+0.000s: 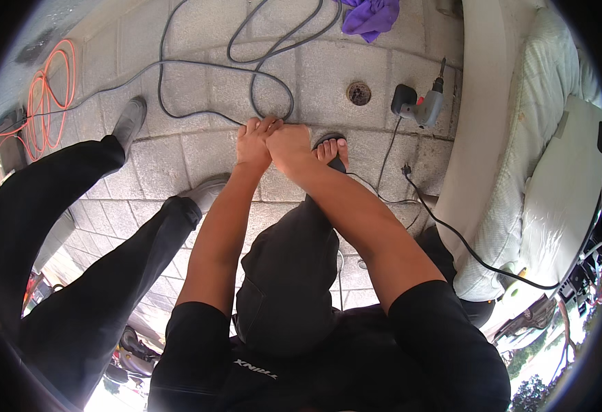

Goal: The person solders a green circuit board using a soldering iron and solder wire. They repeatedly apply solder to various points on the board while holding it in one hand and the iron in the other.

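My left hand (pixel 251 143) and my right hand (pixel 289 145) are pressed together low over the paving, just left of my sandalled foot (pixel 332 150). Strands of a black cable (pixel 205 112) lead up to my fingers. My left hand is closed, with the cable running in at its fingertips. Beside and partly over it, my right hand is a tight fist that hides what it holds. Loose loops of the same cable lie on the ground beyond my hands.
A grey power drill (pixel 427 108) lies at the right, beside a round drain hole (pixel 358 93). A plug (pixel 406 170) on a black cord is nearer. Purple cloth (pixel 371 19) is at the back, a coiled orange cable (pixel 52 96) far left. Another person's legs (pixel 101 302) stand at left.
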A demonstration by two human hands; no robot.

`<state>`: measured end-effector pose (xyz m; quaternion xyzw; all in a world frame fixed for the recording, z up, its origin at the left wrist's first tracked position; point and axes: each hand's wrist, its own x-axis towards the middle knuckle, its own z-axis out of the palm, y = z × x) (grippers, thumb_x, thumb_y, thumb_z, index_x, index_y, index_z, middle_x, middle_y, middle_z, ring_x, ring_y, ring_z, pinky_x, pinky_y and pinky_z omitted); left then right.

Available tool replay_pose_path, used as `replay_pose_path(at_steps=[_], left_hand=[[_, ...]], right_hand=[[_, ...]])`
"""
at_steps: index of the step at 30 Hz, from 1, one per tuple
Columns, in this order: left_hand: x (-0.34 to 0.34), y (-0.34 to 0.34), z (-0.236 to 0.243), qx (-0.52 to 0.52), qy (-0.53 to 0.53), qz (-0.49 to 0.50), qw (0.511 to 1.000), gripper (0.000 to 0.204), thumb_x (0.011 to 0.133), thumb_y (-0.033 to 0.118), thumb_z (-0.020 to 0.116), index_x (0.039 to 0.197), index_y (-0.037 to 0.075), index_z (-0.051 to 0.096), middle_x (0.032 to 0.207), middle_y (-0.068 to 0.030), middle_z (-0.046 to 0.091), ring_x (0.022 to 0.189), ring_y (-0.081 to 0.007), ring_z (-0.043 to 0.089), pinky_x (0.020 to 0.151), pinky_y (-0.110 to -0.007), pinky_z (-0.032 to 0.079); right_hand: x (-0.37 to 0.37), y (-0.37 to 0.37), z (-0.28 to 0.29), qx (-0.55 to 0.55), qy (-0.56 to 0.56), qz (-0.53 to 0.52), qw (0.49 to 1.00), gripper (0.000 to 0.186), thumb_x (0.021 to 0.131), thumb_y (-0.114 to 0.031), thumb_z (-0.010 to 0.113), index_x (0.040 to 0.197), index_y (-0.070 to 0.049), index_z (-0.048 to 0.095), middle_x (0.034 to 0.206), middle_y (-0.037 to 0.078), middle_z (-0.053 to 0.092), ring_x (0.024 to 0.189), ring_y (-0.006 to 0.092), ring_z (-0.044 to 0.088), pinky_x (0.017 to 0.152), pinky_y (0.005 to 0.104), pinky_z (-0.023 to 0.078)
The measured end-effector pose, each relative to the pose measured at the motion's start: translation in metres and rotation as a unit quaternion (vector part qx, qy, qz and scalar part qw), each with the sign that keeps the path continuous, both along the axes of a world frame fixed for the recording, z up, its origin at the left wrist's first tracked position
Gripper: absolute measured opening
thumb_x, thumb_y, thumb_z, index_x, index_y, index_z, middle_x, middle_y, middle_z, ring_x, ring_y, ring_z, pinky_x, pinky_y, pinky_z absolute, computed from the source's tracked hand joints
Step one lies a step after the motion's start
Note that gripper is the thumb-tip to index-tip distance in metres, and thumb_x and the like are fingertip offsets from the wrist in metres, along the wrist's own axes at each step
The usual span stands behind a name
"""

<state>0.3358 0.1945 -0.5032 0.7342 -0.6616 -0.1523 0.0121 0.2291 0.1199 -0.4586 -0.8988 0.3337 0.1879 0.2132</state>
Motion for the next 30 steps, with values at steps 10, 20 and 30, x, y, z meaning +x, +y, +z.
replay_pose_path(at_steps=[10, 20, 30], left_hand=[[-0.016, -0.023, 0.003, 0.045, -0.027, -0.020, 0.998, 0.044, 0.088, 0.031, 0.066, 0.131, 0.023, 0.066, 0.133, 0.0073, 0.061, 0.124, -0.0199, 0.052, 0.098, -0.042, 0.036], [0.012, -0.056, 0.031, 0.084, -0.033, 0.234, 0.968, 0.077, 0.083, 0.032, 0.080, 0.151, 0.023, 0.046, 0.156, -0.0057, 0.039, 0.138, -0.0305, 0.040, 0.109, -0.051, 0.035], [-0.017, 0.058, 0.024, 0.039, 0.302, 0.217, 0.927, 0.059, 0.088, 0.020, 0.074, 0.142, 0.005, 0.054, 0.123, -0.0173, 0.065, 0.111, -0.0352, 0.063, 0.095, -0.045, 0.051]], right_hand=[[-0.004, -0.017, 0.037, -0.026, -0.061, -0.028, 0.997, 0.019, 0.078, -0.013, 0.073, 0.096, -0.006, 0.072, 0.095, 0.011, 0.075, 0.090, 0.0236, 0.075, 0.071, 0.0369, 0.058], [-0.099, -0.066, 0.065, -0.115, -0.118, -0.253, 0.954, 0.059, 0.079, -0.010, 0.067, 0.136, -0.003, 0.057, 0.122, 0.019, 0.065, 0.113, 0.0360, 0.063, 0.099, 0.0450, 0.047], [-0.222, 0.065, 0.185, 0.181, -0.182, -0.393, 0.883, 0.048, 0.094, -0.019, 0.063, 0.138, 0.001, 0.056, 0.117, 0.021, 0.070, 0.103, 0.0385, 0.069, 0.091, 0.0449, 0.054]])
